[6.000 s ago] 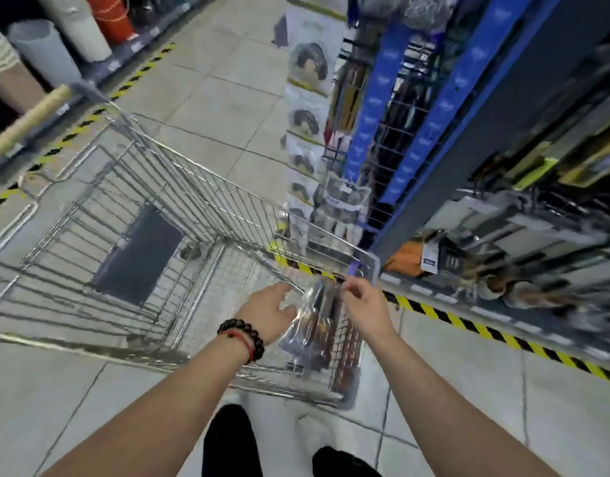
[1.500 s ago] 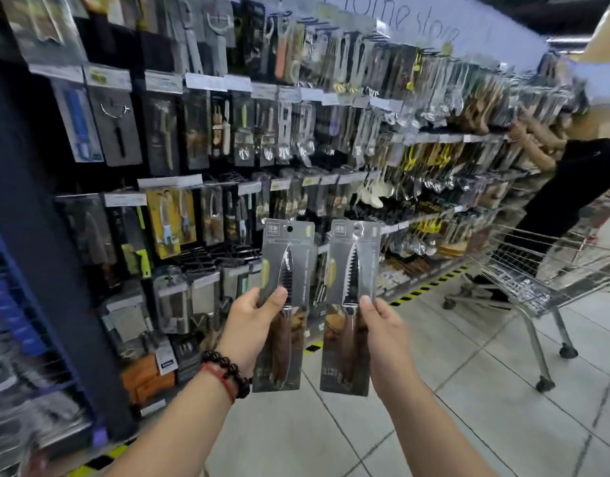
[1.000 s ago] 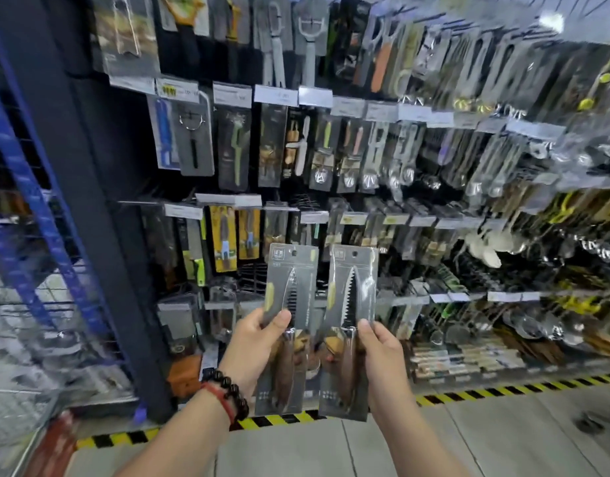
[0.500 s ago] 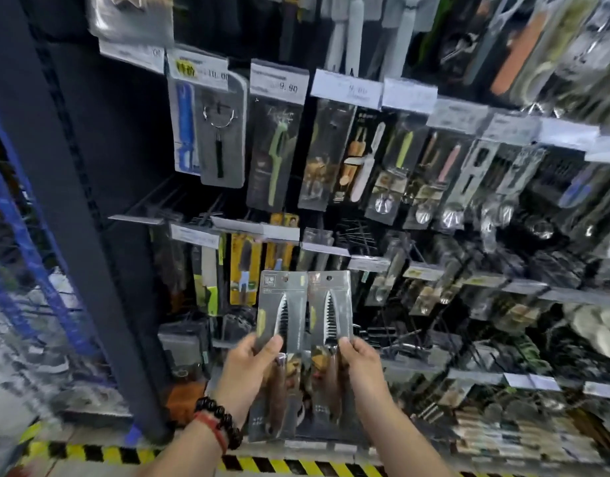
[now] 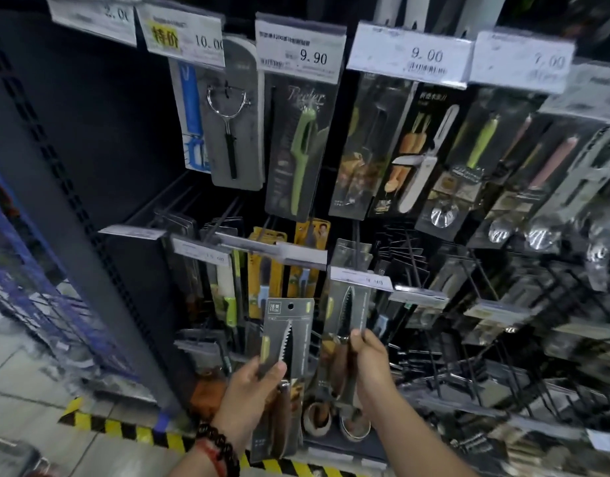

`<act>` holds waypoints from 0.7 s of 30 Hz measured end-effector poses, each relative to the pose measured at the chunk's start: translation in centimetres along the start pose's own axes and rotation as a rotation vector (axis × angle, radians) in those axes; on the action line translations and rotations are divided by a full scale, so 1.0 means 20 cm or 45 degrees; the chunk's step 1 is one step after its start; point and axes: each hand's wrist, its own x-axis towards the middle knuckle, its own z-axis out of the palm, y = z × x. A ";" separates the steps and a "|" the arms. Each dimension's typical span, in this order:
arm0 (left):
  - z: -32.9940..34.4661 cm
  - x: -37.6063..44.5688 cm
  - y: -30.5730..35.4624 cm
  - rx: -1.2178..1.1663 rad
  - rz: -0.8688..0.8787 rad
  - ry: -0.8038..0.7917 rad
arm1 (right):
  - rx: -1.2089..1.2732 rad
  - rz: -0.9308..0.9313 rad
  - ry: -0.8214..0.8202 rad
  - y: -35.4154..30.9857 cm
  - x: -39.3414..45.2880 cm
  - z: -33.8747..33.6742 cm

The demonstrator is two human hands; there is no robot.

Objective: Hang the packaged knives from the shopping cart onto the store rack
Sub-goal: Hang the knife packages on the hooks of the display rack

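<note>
I hold two grey packaged knives with serrated blades and brown handles in front of the store rack. My left hand grips the left knife package by its middle, upright, its hang hole free at the top. My right hand grips the right knife package, raised higher. Its top edge sits right under a white price tag at the tip of a peg hook. Whether its hole is on the hook is hidden.
Peelers and other packaged utensils hang on hooks above, under price tags. Several bare black hooks jut out to the right. Yellow knife packages hang just left of the hook. A yellow-black floor stripe runs along the rack's base.
I moved closer to the rack. My right hand lifted its knife package up and to the right, up to the price tag on the hook. The left package stayed lower.
</note>
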 end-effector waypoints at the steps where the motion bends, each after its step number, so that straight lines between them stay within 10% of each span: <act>1: 0.00 0.01 0.01 0.009 -0.003 -0.001 | 0.009 0.007 0.000 0.01 0.04 0.01; 21: 0.17 0.15 -0.02 0.079 -0.066 0.076 | 0.048 -0.082 -0.100 0.08 0.24 -0.05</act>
